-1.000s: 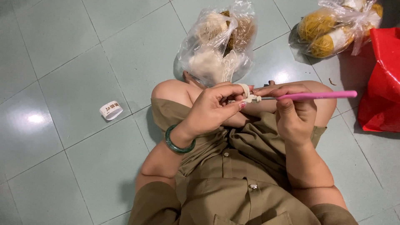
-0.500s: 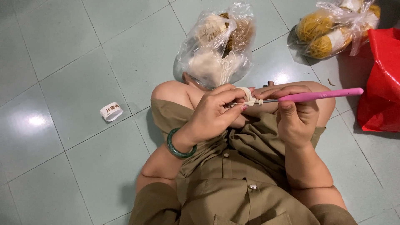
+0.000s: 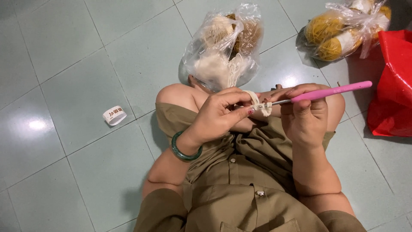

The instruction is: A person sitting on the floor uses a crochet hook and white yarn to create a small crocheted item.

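Changed since a second ago: pink-handled metal crochet hook (image 3: 326, 92) tilted, tail end raised toward the red plastic bag (image 3: 392, 86); hands otherwise in place above the lap. Small cream yarn piece (image 3: 262, 106) sits at the hook tip, between both hands. Left hand (image 3: 219, 114): fingers pinched closed on the yarn piece, strand looped over the forefinger; green bangle (image 3: 185, 150) at wrist. Right hand (image 3: 307, 114): fingers clamped around the hook handle. Beyond: clear plastic bag of cream and brown yarn (image 3: 225, 47) just past the knees; second bag of yellow yarn (image 3: 339, 30); white paper band (image 3: 114, 115) on the pale green tiled floor (image 3: 64, 64).

Bright, sharp — glare on tiles (image 3: 36, 124).
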